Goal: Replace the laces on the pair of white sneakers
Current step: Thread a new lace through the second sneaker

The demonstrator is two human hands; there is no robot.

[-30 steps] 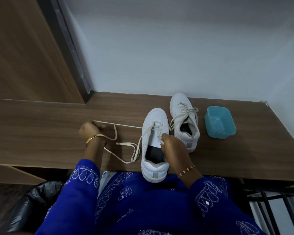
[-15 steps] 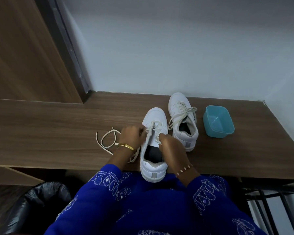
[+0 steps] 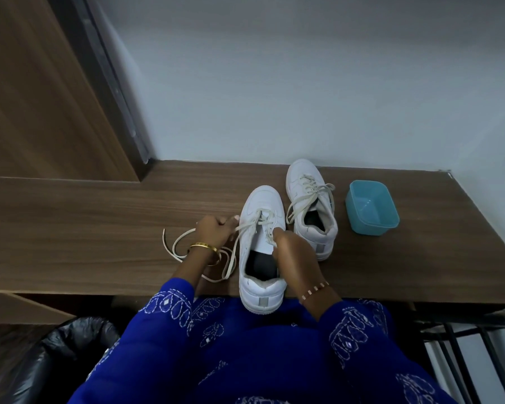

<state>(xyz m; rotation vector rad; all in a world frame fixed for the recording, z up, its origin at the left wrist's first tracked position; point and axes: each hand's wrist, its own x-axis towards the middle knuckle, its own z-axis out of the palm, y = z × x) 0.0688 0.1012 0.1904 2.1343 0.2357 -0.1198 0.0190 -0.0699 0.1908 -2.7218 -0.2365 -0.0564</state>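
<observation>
On the wooden worktop (image 3: 99,223) two white sneakers stand side by side, toes pointing to the far wall. The near sneaker (image 3: 260,246) sits at the near edge of the worktop, its heel overhanging slightly toward the person's lap, and its tongue is exposed where the upper eyelets are unlaced. The left hand (image 3: 215,233) is curled into a fist just left of this sneaker's toe half, pinching a strand of the cream lace (image 3: 245,225) that runs from the eyelets out to the hand. The rest of that lace trails in loose loops (image 3: 181,246) on the worktop to the left of the sneaker, passing under the wrist with its gold bangle (image 3: 203,246). The right hand (image 3: 292,258) rests on the right side of the same sneaker, its fingers bent down onto the eyelet row and tongue, pinching the lace there. The far sneaker (image 3: 311,208) stands just to the right and a little farther back, close beside the first; it is laced, with slack lace ends draped over its sides. A light blue plastic tub (image 3: 372,211) sits to the right of it, near but apart. Blue embroidered sleeves fill the near part of the view, and a black bin bag (image 3: 56,354) shows at lower left below the worktop.
</observation>
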